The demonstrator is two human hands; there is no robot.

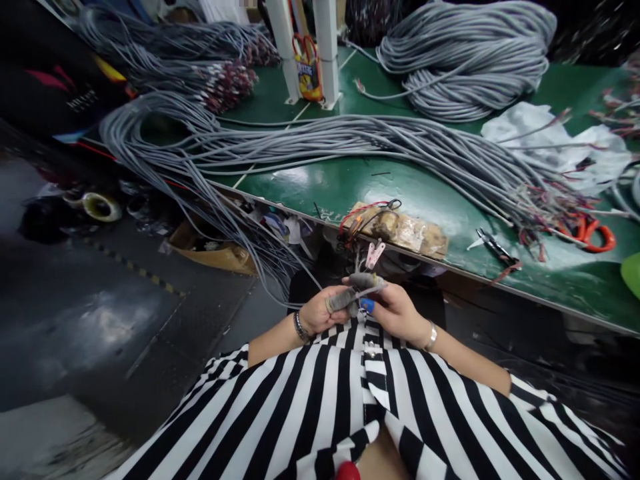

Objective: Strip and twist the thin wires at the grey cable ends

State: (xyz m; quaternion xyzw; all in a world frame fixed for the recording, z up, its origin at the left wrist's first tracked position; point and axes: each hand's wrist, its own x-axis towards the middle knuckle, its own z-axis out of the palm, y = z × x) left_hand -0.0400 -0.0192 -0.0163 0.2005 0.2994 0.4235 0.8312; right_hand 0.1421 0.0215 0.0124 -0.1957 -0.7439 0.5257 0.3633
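Note:
Close to my body, below the table's front edge, my left hand (320, 312) and my right hand (404, 317) meet with fingers closed. Between them runs a thin grey cable (371, 291), pinched by both. Grey wraps cover some of my fingertips, and a small blue patch shows at my right thumb. The cable's very end is hidden by the fingers. Just beyond the hands, a pink clip (375, 255) sits by the table edge, beside a tape-wrapped block (407, 230) with red and black wires.
Across the green table (300, 183) lies a long bundle of grey cables (320, 143), drooping over the left edge. Behind it sits a large cable coil (470, 50). Pliers (495, 247) and orange-handled scissors (597, 237) lie right. A cardboard box (215, 253) stands on the floor.

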